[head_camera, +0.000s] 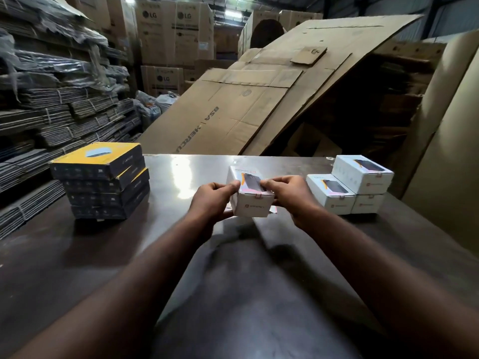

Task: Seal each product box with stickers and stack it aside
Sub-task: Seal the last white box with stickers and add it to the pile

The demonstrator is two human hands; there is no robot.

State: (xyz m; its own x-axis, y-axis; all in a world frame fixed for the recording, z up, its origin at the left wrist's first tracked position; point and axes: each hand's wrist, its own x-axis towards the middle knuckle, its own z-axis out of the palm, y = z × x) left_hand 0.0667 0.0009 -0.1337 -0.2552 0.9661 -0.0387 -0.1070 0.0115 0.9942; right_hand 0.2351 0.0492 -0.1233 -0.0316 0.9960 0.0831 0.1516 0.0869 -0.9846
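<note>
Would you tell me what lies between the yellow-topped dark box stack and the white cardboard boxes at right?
Head view: one white cardboard product box, gripped by the left hand and right hand over the dark glossy table.

A dark glossy worktop (181, 172) stood among bundled stacks of flat grey-brown cardboard (64, 107), tall brown printed cartons (176, 29), a leaning flattened cardboard sheet (259, 99) and bright ceiling lights (233, 12).

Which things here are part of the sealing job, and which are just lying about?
Job: white box, gripped by left hand and right hand; its red sticker; sealed white boxes stacked right.
Lying about: yellow-black boxes stacked left, leaning cardboard sheets, LG cartons.
</note>
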